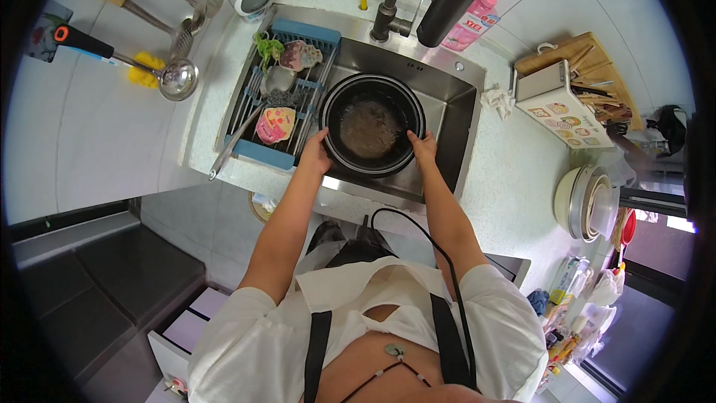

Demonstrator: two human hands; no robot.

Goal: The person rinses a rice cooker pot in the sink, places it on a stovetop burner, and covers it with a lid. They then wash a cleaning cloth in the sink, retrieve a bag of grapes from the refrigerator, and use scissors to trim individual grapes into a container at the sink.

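Observation:
Both my hands grip a round black pot by its rim, over the steel sink. Cloudy brownish water lies in its bottom; whether anything is under the water I cannot tell. My left hand holds the left side of the rim, and my right hand holds the right side. The fingers are partly hidden beneath the pot. Left of the pot, a blue-ended drying rack spans the sink. On it lie a pink sponge, a second patterned sponge, a green leafy sprig and a long-handled ladle.
Behind the sink stand a black faucet and a pink pump bottle. On the right counter are a crumpled tissue, a white utensil holder and stacked bowls. Utensils, including a steel ladle, hang on the left wall.

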